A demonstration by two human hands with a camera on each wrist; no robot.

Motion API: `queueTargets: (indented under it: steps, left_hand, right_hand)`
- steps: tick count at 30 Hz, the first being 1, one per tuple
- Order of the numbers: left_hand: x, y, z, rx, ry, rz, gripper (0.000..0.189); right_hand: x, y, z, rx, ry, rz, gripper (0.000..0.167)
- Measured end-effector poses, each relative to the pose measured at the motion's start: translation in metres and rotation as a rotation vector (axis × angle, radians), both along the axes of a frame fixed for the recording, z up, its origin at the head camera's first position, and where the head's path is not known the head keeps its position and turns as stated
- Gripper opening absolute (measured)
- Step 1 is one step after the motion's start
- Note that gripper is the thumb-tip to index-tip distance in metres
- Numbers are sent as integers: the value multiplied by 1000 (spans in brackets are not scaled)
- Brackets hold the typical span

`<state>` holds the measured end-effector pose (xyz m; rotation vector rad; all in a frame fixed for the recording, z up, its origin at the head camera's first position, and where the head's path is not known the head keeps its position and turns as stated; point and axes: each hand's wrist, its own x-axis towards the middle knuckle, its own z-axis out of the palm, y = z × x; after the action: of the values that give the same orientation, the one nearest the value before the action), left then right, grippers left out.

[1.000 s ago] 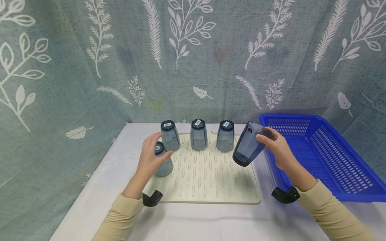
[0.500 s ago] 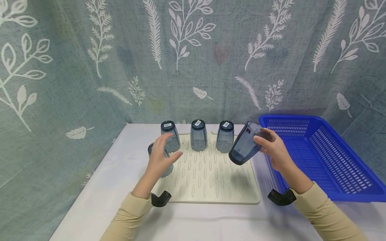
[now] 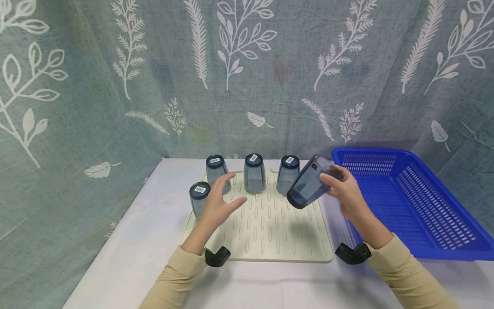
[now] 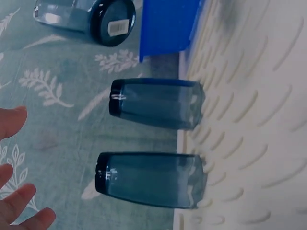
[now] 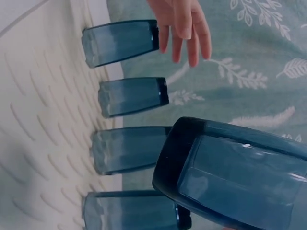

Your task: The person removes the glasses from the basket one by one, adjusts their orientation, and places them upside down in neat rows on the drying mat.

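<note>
My right hand (image 3: 345, 189) grips a blue-tinted drinking glass (image 3: 308, 184) near its mouth, holding it above the right part of a cream ridged drying mat (image 3: 266, 236). The glass is tilted, its dark base pointing down and left. My left hand (image 3: 220, 204) hovers over the mat's left side with thumb and fingers spread, holding nothing. Just left of it, an upside-down glass (image 3: 199, 193) is partly hidden behind the hand. Three more inverted glasses line the back edge: a left one (image 3: 216, 167), a middle one (image 3: 254, 174) and a right one (image 3: 287, 174), close to the held glass.
A blue plastic basket (image 3: 390, 253) with perforated walls stands right of the mat, beneath and beyond my right forearm. The table wears a white cloth (image 3: 127, 240). Behind hangs a grey-green curtain (image 3: 285, 103) with white leaf prints.
My left hand has moved right, away from the front-left glass, which now shows more. The right hand has carried its glass slightly left, tilting it further over.
</note>
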<state>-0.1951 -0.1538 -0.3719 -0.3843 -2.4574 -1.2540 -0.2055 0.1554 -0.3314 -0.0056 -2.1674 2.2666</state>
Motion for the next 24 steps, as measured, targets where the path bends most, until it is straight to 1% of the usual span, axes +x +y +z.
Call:
queueTargets:
  steps: [2, 5, 10, 17, 20, 24]
  left_hand:
    - [-1, 4, -1, 18, -15, -8, 68]
    - [-2, 9, -3, 44, -17, -22, 68]
    - [-4, 16, -6, 71, -20, -39, 68]
    - [-4, 20, -8, 58, -44, -29, 69]
    - [-3, 21, -8, 59, -46, -27, 68]
    - [-4, 21, -8, 60, -55, -22, 67]
  right_hand:
    - [-1, -3, 1, -23, 5, -1, 61]
    - [-1, -7, 1, -39, 13, 3, 58]
    - [-3, -13, -1, -88, 18, 2, 56]
    - [-4, -21, -3, -151, 27, -10, 49]
    - [-5, -23, -4, -160, 28, -20, 46]
    - [-6, -27, -5, -162, 28, -14, 49]
